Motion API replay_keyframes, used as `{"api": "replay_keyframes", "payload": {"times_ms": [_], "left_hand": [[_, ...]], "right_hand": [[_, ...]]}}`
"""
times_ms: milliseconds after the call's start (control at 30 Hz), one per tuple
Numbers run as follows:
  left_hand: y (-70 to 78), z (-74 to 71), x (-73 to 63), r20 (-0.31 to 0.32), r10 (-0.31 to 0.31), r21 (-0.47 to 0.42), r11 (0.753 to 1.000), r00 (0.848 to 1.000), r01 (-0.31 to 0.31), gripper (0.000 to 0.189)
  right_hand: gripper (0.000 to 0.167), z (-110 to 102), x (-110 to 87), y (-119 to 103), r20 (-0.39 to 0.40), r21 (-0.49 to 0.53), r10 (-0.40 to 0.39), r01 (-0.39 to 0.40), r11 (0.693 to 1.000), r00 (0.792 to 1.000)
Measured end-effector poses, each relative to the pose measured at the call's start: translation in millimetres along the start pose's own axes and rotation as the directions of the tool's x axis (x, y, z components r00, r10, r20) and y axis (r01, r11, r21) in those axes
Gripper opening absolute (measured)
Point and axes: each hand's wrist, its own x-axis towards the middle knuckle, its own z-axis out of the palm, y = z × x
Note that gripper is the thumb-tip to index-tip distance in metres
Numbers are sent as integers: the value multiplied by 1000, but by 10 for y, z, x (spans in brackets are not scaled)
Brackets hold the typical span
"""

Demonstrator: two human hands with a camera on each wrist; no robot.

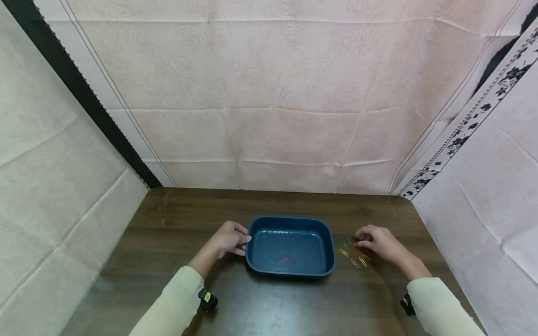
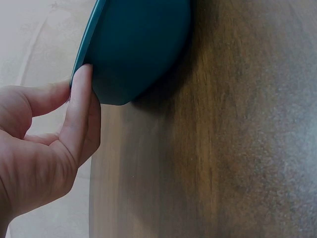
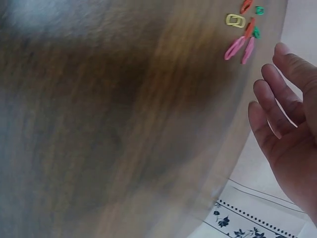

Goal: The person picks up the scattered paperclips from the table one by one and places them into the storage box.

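A blue rectangular tray [image 1: 290,240] sits on the wooden table, with a blue paper clip [image 1: 266,259], a pink paper clip [image 1: 283,261] and a red paper clip [image 1: 294,260] on its floor. My left hand [image 1: 230,239] pinches the tray's left rim between thumb and fingers, which the left wrist view shows closely. To the right of the tray lie several loose paper clips [image 1: 355,263], coloured green, yellow, orange and pink. Over their far right edge hovers my right hand [image 1: 378,241]. Its fingers are loosely bent, and the right wrist view shows nothing between them.
The brown wooden table [image 1: 176,280] ends at a back edge against a pale patterned cloth [image 1: 286,140]. More cloth hangs on the left and right sides. Small black devices [image 1: 208,299] are strapped to both wrists.
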Motion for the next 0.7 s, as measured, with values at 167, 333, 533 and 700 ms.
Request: {"api": "replay_keyframes", "payload": {"times_ms": [167, 333, 533, 700], "left_hand": [[-12, 4, 4, 2, 1, -3, 1000, 1000, -1, 25], [-14, 6, 6, -4, 5, 4, 1000, 1000, -5, 25], [-8, 15, 14, -6, -3, -3, 1000, 1000, 3, 24], [-4, 15, 11, -9, 0, -2, 1000, 1000, 0, 23]], "right_hand": [[9, 53, -24, 52, 33, 8, 12, -13, 1000, 999], [7, 78, -23, 78, 37, 10, 29, -30, 1000, 999], [7, 108, 9, 92, 45, 12, 60, -60, 998, 997], [11, 122, 26, 78, 56, 13, 71, -72, 997, 996]]}}
